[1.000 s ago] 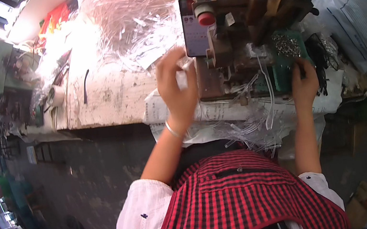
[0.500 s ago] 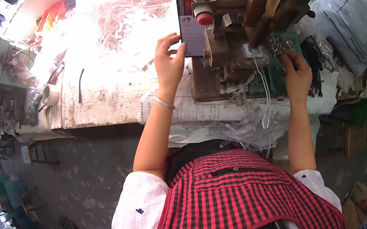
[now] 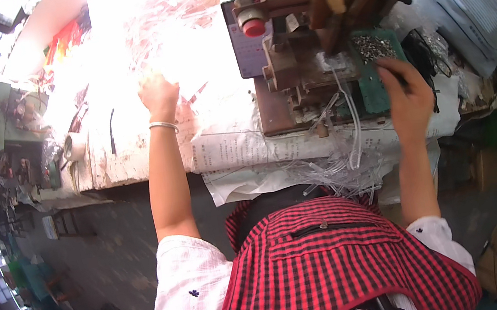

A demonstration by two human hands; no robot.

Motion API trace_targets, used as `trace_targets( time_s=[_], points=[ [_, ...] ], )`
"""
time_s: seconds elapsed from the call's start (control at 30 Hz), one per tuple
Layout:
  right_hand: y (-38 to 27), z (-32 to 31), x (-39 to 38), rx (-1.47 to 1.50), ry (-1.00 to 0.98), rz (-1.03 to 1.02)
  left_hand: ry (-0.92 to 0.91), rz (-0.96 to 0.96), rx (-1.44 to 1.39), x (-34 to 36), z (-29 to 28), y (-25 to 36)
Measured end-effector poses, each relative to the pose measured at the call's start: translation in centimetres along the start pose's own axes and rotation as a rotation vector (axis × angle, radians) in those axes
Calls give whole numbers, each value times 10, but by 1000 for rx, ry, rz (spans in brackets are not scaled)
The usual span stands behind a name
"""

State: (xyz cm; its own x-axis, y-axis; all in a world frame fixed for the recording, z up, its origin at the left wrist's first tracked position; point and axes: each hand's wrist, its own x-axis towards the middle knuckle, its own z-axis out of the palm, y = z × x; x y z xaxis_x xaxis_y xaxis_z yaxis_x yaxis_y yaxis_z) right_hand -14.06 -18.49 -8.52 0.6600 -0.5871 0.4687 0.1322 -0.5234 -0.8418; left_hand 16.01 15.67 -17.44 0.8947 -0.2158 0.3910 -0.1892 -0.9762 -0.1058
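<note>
My left hand (image 3: 160,96), with a bangle on its wrist, reaches over the bright tabletop beside a heap of clear thin strips (image 3: 176,16). Glare washes out its fingers, so whether they hold a strip cannot be made out. On the right, the fingertips of my right hand (image 3: 410,92) are bent together at a green tray (image 3: 374,91) of small metal parts (image 3: 373,47). Anything between them is too small to see. Between my hands stands a brown metal bench machine (image 3: 295,58) with a red button (image 3: 253,27). From it hangs a looped clear strip (image 3: 352,131).
A phone (image 3: 245,54) with a lit screen leans behind the machine. Clear tube offcuts (image 3: 337,173) hang over the table's front edge. Black cords (image 3: 429,56) and a white sack (image 3: 467,7) lie at right. Further left are a tape roll (image 3: 73,146) and a dark thin rod (image 3: 112,132).
My left hand has left the phone's edge and moved left to the strips. My right hand stays at the tray, its fingers slightly shifted. The phone's screen looks different.
</note>
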Motion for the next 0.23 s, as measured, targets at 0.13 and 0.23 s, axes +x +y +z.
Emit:
trace_targets(
  time_s=[0.13,0.23],
  points=[
    [-8,40,24,-44,55,-131,-11,73,-214,11,36,-4],
    [-4,60,12,324,94,-8,175,174,-243,-5,31,-19]
  ],
)
